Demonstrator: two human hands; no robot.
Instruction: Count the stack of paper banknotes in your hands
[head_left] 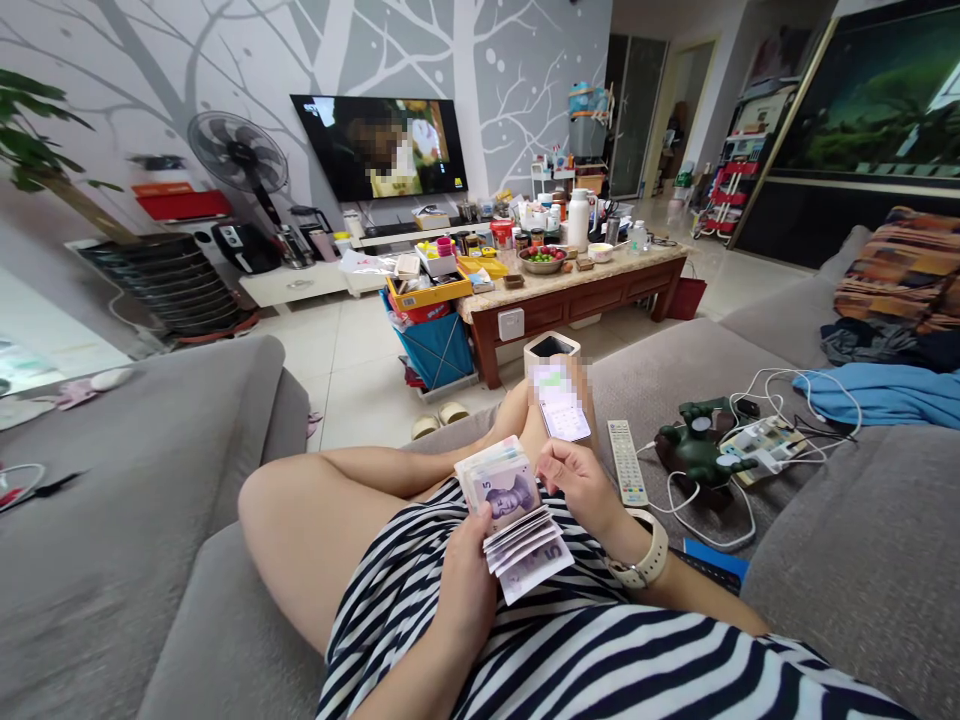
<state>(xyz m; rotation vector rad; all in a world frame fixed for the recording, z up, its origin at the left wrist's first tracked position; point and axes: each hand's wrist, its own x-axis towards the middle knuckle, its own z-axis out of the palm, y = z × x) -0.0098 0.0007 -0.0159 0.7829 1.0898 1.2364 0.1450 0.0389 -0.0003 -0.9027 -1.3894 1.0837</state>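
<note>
My left hand (469, 570) is closed around a stack of banknotes (506, 490), its thumb pressed on a purple 5 note. Part of the stack is folded down toward me, with several note edges fanned apart. Beside the stack's right edge is my right hand (581, 485), fingers curled in and thumb close to them. I see nothing between those fingers. A pale watch (651, 550) is on my right wrist. Just beyond the hands, a phone (559, 405) with a lit screen rests on my leg.
On the grey sofa (675, 360) to my right lie a remote control (627, 462), a dark green figure-like object (697, 445), white cables and a blue cloth (885, 395). Ahead stands a crowded coffee table (585, 280) with a fruit bowl (543, 260) and a white jug (579, 220).
</note>
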